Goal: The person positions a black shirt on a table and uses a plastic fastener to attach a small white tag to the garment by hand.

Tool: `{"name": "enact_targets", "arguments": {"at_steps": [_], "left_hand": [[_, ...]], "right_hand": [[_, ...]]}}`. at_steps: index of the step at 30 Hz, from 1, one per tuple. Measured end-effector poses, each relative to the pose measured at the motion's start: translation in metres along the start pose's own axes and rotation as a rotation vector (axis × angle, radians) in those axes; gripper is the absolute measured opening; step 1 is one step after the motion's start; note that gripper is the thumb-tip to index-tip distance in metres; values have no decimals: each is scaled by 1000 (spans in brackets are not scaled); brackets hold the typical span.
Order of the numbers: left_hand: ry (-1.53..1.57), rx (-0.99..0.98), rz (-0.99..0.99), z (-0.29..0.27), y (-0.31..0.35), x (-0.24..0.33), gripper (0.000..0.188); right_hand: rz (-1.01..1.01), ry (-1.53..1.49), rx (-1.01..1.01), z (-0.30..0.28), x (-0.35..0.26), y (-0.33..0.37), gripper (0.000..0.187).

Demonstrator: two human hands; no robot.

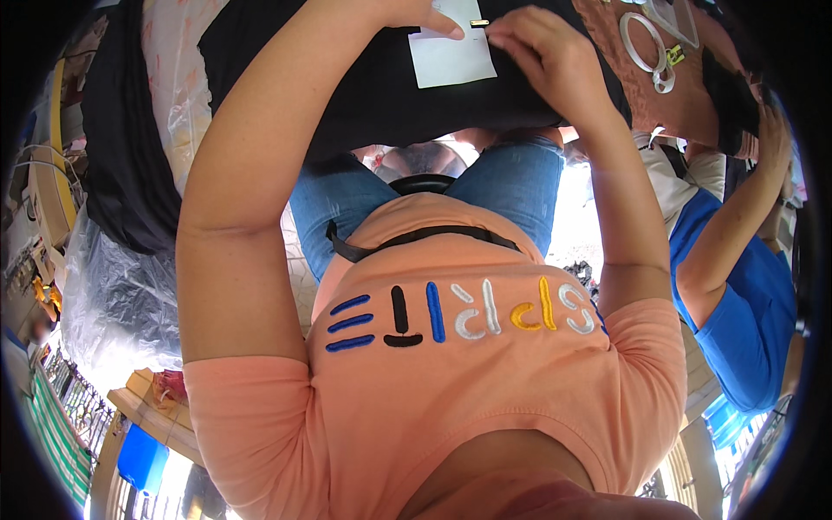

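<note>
White paper [452,65] is lying on a black cloth [373,104], short of the cloth's near edge, its top running up to the limit of the view. A small metal piece [479,23] is sitting at the paper's right edge. The left hand [409,12] is holding its thumb across the paper; its other fingers are partly hidden, so whether they are pinching anything cannot be told. The right hand [555,56] is bending its fingers [517,33] toward the metal piece, tips close together; whether they are gripping it cannot be told.

Beyond the black cloth's right edge, a brown cloth [672,100] is carrying a white ring [630,42] and a yellow tag [675,55]. Near its right edge, a co-worker [737,303] in blue is reaching forward. Past the black cloth's left edge, dark fabric [130,130] is hanging, with clear plastic [121,299] bunching below.
</note>
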State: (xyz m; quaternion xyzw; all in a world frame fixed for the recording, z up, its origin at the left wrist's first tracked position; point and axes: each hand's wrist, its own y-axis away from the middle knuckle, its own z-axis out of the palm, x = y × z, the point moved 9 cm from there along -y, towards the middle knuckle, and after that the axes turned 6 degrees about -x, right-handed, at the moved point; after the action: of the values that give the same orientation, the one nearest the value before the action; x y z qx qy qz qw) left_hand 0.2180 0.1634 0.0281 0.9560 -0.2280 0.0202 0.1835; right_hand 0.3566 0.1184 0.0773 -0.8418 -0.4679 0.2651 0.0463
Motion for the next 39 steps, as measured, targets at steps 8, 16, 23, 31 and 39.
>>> {"name": "enact_targets", "arguments": {"at_steps": [8, 16, 23, 31, 39], "left_hand": [[-11, 24, -10, 2, -1, -2, 104], [10, -4, -10, 0, 0, 0, 104], [7, -8, -16, 1, 1, -1, 105], [1, -16, -21, 1, 0, 0, 104], [1, -30, -30, 1, 0, 0, 105]], "right_hand": [[29, 72, -101, 8, 13, -20, 8], [55, 22, -262, 13, 27, -35, 10], [184, -132, -235, -5, 31, -39, 9], [125, -67, -167, 10, 24, -28, 9], [143, -13, -158, 11, 22, -28, 10]]}}
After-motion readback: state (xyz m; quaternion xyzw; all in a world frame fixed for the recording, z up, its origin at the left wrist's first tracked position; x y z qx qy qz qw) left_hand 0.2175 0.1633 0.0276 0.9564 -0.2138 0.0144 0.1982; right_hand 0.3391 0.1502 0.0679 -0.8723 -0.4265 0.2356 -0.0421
